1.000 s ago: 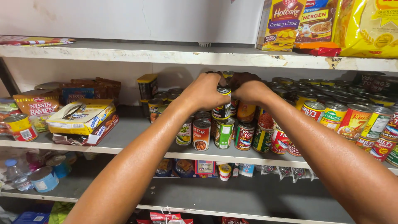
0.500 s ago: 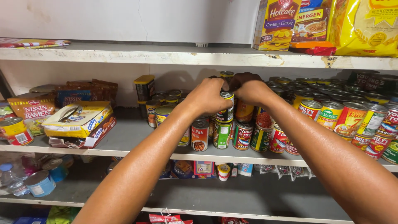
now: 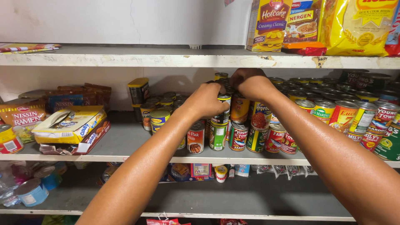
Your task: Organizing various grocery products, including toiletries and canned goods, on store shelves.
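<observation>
Both hands were up on the middle shelf (image 3: 125,156): left hand (image 3: 206,100) wrapped round a stacked tin can (image 3: 221,109), right hand (image 3: 250,85) just behind, grip hidden. Cans looked rigid, heavy, slick; grab the sides.

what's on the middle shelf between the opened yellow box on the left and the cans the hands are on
In the head view, a cluster of yellow-lidded cans stands behind bare grey shelf, between the yellow box and the stacked cans.
</observation>
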